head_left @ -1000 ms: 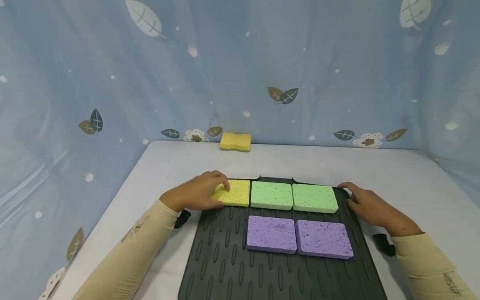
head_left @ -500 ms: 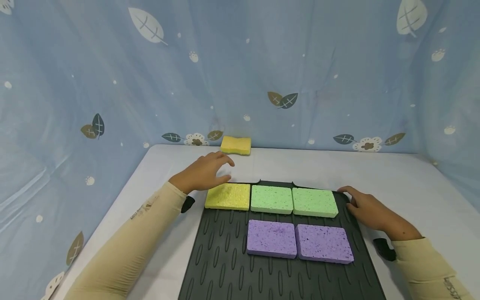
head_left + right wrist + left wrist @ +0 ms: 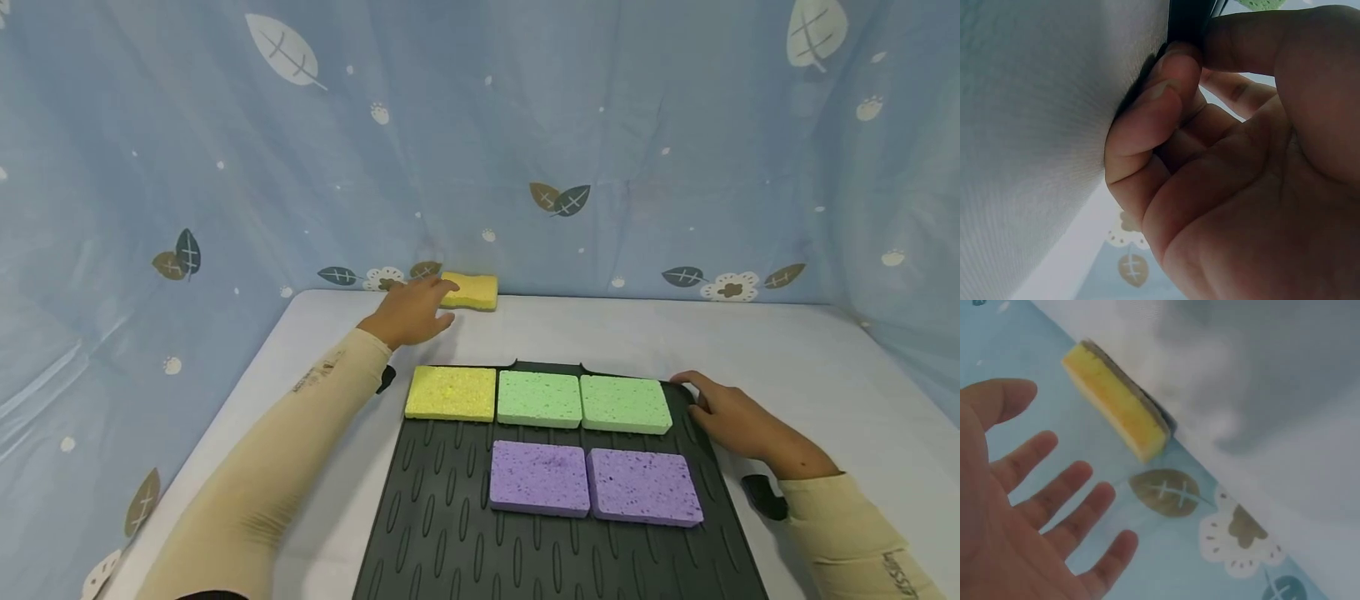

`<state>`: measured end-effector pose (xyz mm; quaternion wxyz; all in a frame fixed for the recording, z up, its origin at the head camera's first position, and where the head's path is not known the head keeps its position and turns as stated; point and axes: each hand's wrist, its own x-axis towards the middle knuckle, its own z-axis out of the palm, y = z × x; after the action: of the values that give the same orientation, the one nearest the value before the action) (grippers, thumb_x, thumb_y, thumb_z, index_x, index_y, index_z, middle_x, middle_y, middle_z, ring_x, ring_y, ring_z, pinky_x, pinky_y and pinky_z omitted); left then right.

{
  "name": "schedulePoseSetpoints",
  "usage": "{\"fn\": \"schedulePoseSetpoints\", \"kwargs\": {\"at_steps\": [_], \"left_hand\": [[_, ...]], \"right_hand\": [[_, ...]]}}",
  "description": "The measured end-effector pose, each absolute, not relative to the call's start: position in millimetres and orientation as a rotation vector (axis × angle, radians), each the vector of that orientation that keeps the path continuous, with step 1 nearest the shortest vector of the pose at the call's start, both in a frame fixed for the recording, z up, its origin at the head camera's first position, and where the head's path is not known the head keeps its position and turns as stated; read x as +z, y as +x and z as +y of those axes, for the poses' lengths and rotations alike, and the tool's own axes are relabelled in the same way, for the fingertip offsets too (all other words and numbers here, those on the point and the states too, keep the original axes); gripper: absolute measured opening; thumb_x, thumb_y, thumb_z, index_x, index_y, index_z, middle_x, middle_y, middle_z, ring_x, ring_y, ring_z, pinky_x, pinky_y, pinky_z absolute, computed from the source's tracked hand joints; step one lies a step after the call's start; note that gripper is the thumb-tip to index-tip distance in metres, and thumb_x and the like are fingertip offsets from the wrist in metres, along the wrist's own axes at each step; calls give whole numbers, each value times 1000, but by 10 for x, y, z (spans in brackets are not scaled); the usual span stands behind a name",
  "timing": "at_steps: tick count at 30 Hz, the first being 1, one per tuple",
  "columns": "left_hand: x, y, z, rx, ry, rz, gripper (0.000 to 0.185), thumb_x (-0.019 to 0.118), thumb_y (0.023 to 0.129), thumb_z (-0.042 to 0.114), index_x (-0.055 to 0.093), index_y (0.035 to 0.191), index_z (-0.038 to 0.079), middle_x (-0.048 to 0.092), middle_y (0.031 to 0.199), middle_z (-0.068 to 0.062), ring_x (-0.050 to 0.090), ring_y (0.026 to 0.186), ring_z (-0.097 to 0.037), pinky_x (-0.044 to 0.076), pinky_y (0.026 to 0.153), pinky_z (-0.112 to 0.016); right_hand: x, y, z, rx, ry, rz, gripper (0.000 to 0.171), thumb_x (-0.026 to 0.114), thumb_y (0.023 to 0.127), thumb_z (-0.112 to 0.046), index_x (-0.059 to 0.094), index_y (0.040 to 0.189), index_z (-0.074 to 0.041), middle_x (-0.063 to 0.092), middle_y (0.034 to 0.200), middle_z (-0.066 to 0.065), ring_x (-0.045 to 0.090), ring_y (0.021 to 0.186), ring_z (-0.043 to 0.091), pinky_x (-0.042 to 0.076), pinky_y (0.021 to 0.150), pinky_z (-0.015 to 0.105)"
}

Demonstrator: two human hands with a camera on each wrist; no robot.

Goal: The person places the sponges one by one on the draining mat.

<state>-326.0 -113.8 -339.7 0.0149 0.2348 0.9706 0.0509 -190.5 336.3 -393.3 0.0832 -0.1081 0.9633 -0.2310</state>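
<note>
From the head view I see my left hand (image 3: 408, 312) stretched out over the far edge of the desk (image 3: 787, 350), fingers loose and spread, its tips just beside the yellow scrub sponge (image 3: 471, 291) that lies against the blue curtain (image 3: 480, 142); I cannot tell whether they touch it. My right hand (image 3: 738, 421) rests at the far right corner of the black ribbed mat (image 3: 450, 533), fingers curled at its rim. On the mat's far edge sit a flat yellow sponge (image 3: 451, 392) and two green sponges (image 3: 583, 402) in a row, touching; two purple sponges (image 3: 595, 486) lie just behind them, nearer me. The left wrist view shows that hand (image 3: 1029, 519) open and empty, fingers apart, the yellow scrub sponge (image 3: 1116, 400) close ahead but clear of the fingertips. In the right wrist view my right hand (image 3: 1222, 175) pinches the mat's dark edge (image 3: 1191, 22) between thumb and curled fingers.
</note>
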Motion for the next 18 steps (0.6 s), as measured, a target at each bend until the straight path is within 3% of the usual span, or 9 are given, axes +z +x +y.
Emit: {"fn": "schedulePoseSetpoints", "kwargs": {"at_steps": [11, 18], "left_hand": [[-3518, -3518, -1098, 126, 620, 2929, 62, 54, 103, 33, 31, 157, 16, 28, 162, -18, 29, 148, -42, 27, 110, -71], [-3543, -3691, -1037, 120, 630, 2889, 60, 52, 103, 30, 31, 157, 16, 25, 163, -19, 30, 147, -42, 31, 110, -67]], "right_hand": [[-3970, -1896, 3362, -703, -296, 2856, 42, 46, 99, -4, 43, 140, -3, 49, 73, 3, 47, 61, 16, 40, 53, 31], [-3946, -1918, 3372, -688, -298, 2867, 41, 46, 100, -5, 43, 140, -3, 51, 74, 3, 47, 62, 16, 40, 53, 31]]}}
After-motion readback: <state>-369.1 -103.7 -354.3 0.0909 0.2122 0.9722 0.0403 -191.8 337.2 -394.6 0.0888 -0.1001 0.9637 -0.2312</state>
